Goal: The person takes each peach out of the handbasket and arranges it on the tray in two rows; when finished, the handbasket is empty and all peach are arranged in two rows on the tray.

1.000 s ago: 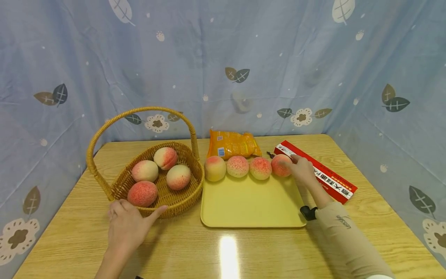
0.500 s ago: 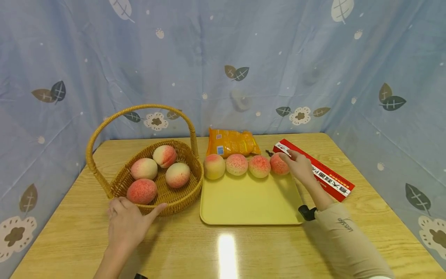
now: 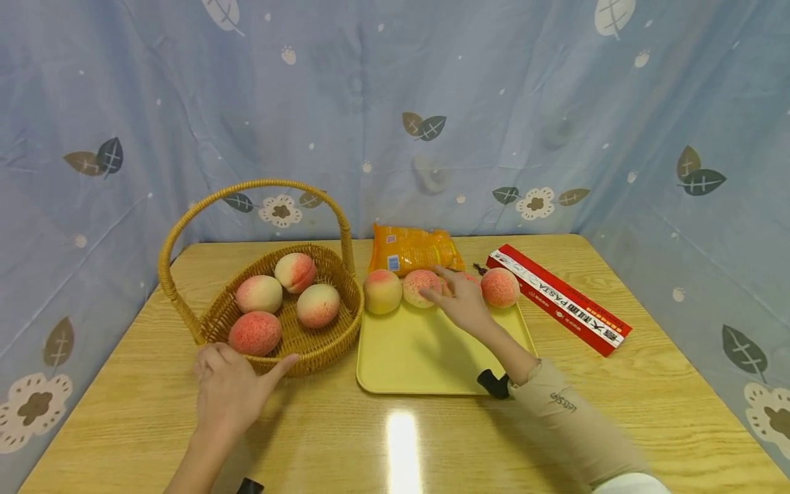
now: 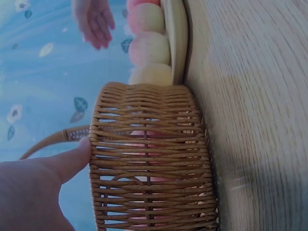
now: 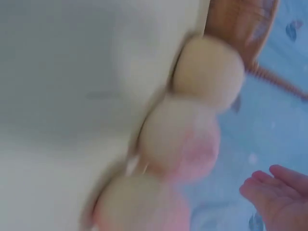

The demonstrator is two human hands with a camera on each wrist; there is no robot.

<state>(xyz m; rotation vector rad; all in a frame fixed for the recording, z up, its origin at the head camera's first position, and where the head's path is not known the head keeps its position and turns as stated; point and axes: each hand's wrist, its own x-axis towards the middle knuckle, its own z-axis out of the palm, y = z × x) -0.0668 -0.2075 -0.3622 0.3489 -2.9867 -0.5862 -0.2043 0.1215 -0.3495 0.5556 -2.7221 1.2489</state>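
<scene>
At the left of the head view stands a wicker basket [image 3: 330, 353] with an arched handle and several peaches [image 3: 254, 334] inside. My left hand [image 3: 228, 391] grips its near rim; in the left wrist view the thumb [image 4: 74, 159] touches the rim. A yellow tray [image 3: 426, 363] sits right of the basket, with a row of several peaches along its far edge. Over that row my right hand [image 3: 459, 302] hovers with fingers spread and nothing in them. It overlaps a speckled peach [image 3: 420, 287] and mostly hides the one beside it. The rightmost peach [image 3: 500, 287] sits uncovered.
Behind the tray lies an orange packet [image 3: 413, 251]. A long red pasta box [image 3: 558, 298] lies diagonally at the right. The wooden table [image 3: 321, 439] ends at a blue patterned curtain [image 3: 382, 137].
My right hand has left the rightmost peach and moved left along the row, above the middle peaches. That peach stays in its place. My left hand stays at the basket rim.
</scene>
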